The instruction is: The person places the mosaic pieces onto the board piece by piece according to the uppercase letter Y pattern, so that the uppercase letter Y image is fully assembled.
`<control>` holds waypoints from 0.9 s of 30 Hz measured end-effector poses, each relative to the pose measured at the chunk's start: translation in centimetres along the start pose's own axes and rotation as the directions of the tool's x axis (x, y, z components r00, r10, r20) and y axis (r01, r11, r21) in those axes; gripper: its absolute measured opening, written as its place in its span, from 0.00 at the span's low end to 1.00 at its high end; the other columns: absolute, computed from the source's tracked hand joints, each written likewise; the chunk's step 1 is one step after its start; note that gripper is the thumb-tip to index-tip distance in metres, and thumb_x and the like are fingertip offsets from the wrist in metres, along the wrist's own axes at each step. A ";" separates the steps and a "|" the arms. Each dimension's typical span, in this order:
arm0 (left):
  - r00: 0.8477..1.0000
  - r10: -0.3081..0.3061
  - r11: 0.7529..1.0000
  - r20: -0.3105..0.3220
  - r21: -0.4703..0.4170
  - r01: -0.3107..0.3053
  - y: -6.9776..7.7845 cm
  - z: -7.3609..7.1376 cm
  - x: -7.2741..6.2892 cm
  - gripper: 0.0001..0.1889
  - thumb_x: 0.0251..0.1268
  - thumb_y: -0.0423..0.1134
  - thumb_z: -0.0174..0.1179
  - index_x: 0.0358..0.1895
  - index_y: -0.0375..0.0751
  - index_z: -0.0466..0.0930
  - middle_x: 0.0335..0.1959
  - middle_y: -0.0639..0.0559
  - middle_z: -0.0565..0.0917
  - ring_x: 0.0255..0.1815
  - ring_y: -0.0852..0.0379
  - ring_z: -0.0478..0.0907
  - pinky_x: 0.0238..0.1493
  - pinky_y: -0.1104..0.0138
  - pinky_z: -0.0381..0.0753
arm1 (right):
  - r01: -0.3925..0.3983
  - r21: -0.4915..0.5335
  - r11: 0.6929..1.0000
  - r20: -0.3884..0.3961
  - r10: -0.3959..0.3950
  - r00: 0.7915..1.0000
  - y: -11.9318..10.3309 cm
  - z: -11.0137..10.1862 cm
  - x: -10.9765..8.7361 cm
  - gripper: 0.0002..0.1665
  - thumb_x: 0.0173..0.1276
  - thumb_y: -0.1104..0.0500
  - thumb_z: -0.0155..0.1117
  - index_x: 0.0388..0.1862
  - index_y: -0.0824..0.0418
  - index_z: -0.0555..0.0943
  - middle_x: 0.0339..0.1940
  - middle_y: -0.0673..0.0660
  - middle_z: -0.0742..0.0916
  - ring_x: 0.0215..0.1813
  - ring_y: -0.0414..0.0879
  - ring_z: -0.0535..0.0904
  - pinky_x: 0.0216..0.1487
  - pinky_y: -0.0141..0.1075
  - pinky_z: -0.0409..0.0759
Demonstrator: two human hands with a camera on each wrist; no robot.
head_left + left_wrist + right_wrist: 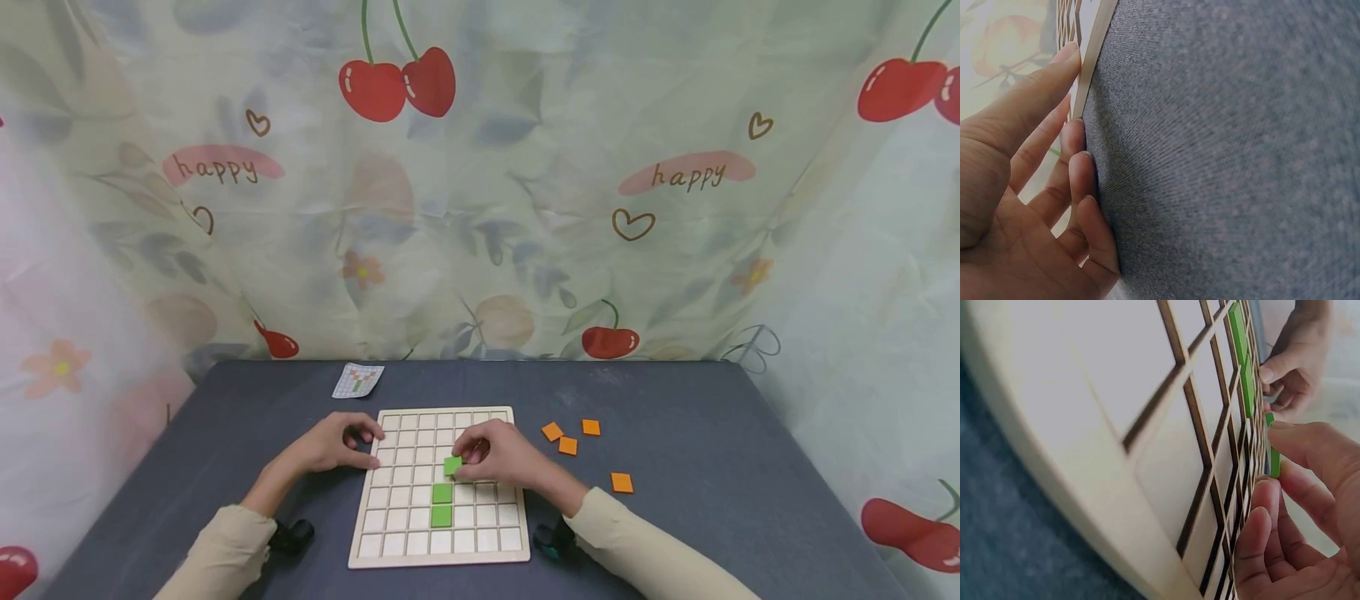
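The right hand (pixel 498 454) is pinching a green square tile (pixel 452 465) over the wooden grid board (pixel 417 543), just beyond two laid green tiles (pixel 442 493); the left hand (pixel 333 442), fingers loosely parted, is touching the board's left rim, holding nothing; four orange tiles (pixel 622 482) are lying rightward.
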State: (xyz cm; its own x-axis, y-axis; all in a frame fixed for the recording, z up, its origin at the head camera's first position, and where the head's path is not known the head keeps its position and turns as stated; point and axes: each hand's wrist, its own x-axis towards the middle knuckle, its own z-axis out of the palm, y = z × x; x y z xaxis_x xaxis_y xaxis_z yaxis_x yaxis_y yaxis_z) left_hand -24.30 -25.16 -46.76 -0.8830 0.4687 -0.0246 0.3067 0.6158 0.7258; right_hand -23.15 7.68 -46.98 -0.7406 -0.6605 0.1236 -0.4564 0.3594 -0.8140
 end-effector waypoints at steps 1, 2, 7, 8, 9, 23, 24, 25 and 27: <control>1.000 0.001 1.000 -0.001 0.001 -0.001 0.0 0.0 0.0 0.18 0.53 0.37 0.79 0.46 0.39 0.85 0.38 0.49 0.79 0.39 0.50 0.73 0.40 0.64 0.72 | -0.003 0.001 1.000 0.004 0.003 1.000 -0.1 0.1 0.1 0.11 0.60 0.64 0.79 0.42 0.60 0.88 0.31 0.47 0.86 0.33 0.41 0.80 0.38 0.34 0.79; 1.000 0.002 1.000 -0.001 0.000 -0.002 0.0 0.0 0.0 0.18 0.53 0.37 0.79 0.46 0.39 0.85 0.38 0.49 0.79 0.39 0.50 0.73 0.40 0.64 0.72 | -0.004 0.000 1.000 0.007 0.004 1.000 -0.1 0.2 0.1 0.11 0.61 0.64 0.79 0.42 0.60 0.88 0.31 0.47 0.86 0.33 0.40 0.80 0.38 0.34 0.79; 1.000 -0.004 1.000 0.001 -0.002 0.004 0.1 0.0 0.0 0.19 0.53 0.37 0.79 0.47 0.39 0.85 0.38 0.50 0.79 0.39 0.50 0.73 0.40 0.63 0.72 | 0.004 -0.012 1.000 0.016 -0.004 1.000 -0.3 0.5 0.3 0.10 0.60 0.64 0.78 0.40 0.61 0.87 0.31 0.48 0.86 0.33 0.41 0.80 0.38 0.33 0.78; 1.000 -0.007 1.000 0.002 -0.004 0.007 0.1 0.0 0.0 0.19 0.53 0.37 0.79 0.47 0.39 0.85 0.38 0.50 0.79 0.39 0.50 0.73 0.40 0.63 0.72 | 0.006 -0.016 1.000 0.017 -0.005 1.000 -0.4 0.6 0.3 0.10 0.60 0.64 0.78 0.40 0.62 0.87 0.31 0.48 0.85 0.32 0.41 0.80 0.37 0.33 0.78; 1.000 -0.010 1.000 0.003 -0.004 0.010 0.1 0.0 0.0 0.19 0.53 0.37 0.79 0.47 0.39 0.85 0.38 0.49 0.79 0.39 0.50 0.73 0.40 0.63 0.72 | 0.006 -0.019 1.000 0.018 -0.006 1.000 -0.5 0.6 0.4 0.10 0.60 0.64 0.78 0.39 0.62 0.87 0.31 0.48 0.85 0.32 0.41 0.80 0.37 0.33 0.77; 1.000 -0.023 1.000 0.006 -0.004 0.023 0.2 0.0 0.0 0.19 0.54 0.37 0.79 0.47 0.38 0.85 0.38 0.50 0.79 0.39 0.50 0.73 0.40 0.63 0.72 | -0.025 -0.038 0.999 0.028 0.026 0.999 -0.8 1.2 0.9 0.09 0.60 0.64 0.78 0.39 0.62 0.87 0.30 0.48 0.84 0.32 0.40 0.79 0.37 0.33 0.77; 1.000 -0.021 1.000 0.006 -0.004 0.021 0.1 0.0 0.0 0.19 0.54 0.38 0.79 0.47 0.38 0.85 0.38 0.50 0.79 0.39 0.50 0.73 0.40 0.63 0.72 | -0.023 -0.038 0.999 0.026 0.024 0.999 -0.8 1.2 0.9 0.09 0.60 0.64 0.78 0.39 0.62 0.87 0.30 0.48 0.84 0.32 0.39 0.79 0.37 0.33 0.77; 1.000 -0.020 1.000 0.006 -0.005 0.020 0.1 0.0 0.0 0.19 0.54 0.38 0.79 0.47 0.38 0.85 0.38 0.50 0.79 0.39 0.50 0.73 0.40 0.63 0.72 | -0.022 -0.038 0.999 0.026 0.023 0.999 -0.9 1.2 1.0 0.09 0.60 0.64 0.78 0.39 0.62 0.87 0.29 0.48 0.84 0.32 0.39 0.79 0.37 0.33 0.77; 1.000 -0.017 1.000 0.007 -0.004 0.017 0.1 0.0 0.0 0.19 0.54 0.38 0.79 0.47 0.38 0.85 0.38 0.50 0.79 0.39 0.50 0.73 0.40 0.63 0.72 | -0.019 -0.041 0.999 0.024 0.020 1.000 -0.8 1.3 1.0 0.10 0.60 0.64 0.78 0.39 0.62 0.87 0.29 0.47 0.84 0.32 0.40 0.79 0.37 0.33 0.77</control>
State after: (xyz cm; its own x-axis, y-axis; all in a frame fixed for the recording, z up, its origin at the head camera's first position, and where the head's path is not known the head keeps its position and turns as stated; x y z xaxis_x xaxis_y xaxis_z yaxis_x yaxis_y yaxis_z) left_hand -24.25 -25.12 -46.69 -0.8856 0.4626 -0.0418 0.2901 0.6212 0.7280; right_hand -22.88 5.85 -46.90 -0.7377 -0.6686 0.0937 -0.4622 0.3989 -0.7920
